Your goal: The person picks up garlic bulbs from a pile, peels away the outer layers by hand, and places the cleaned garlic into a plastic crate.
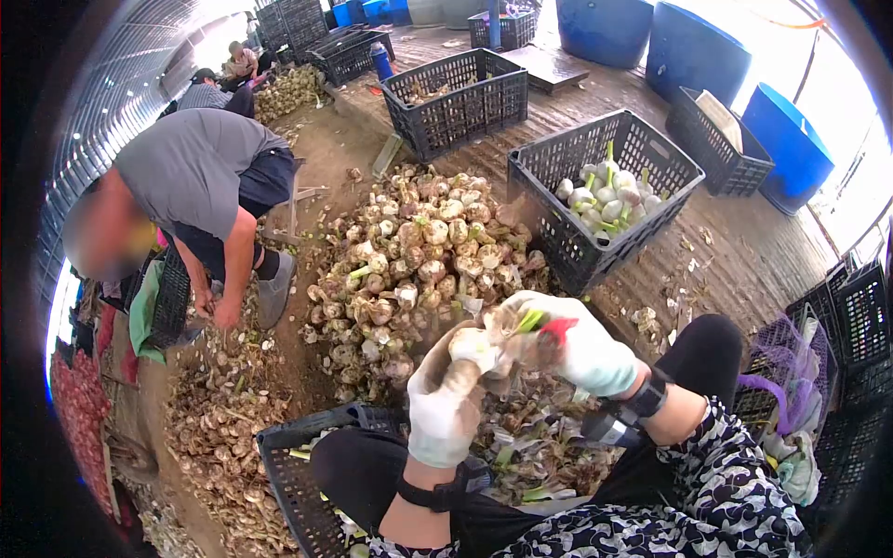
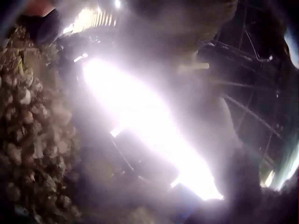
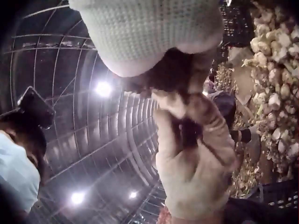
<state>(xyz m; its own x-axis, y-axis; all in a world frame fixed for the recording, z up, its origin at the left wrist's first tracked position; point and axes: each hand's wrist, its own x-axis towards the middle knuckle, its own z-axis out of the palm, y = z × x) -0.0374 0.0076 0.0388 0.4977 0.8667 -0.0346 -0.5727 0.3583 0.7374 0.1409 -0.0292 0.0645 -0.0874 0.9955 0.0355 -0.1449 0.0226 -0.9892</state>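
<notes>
In the head view, the gloved left hand (image 1: 441,409) grips a whitish garlic bulb (image 1: 476,348) between thumb and fingers. Against the bulb's right side, the gloved right hand (image 1: 579,352) has its fingers curled round something red (image 1: 559,327), with loose brown skins and a green piece of stem (image 1: 529,321) beside it. Motion blur hides the fingertips. The right wrist view has the left hand (image 3: 194,163) held up under the right hand (image 3: 154,35), the pale bulb (image 3: 172,103) between them. Glare covers most of the left wrist view.
A large garlic heap (image 1: 428,242) lies beyond the hands. Behind it stand black crates, one (image 1: 605,186) holding trimmed bulbs. Peelings (image 1: 539,446) lie between the legs, beside a crate (image 1: 298,484). A person (image 1: 200,172) bends at the left; blue tubs (image 1: 696,58) stand at the back.
</notes>
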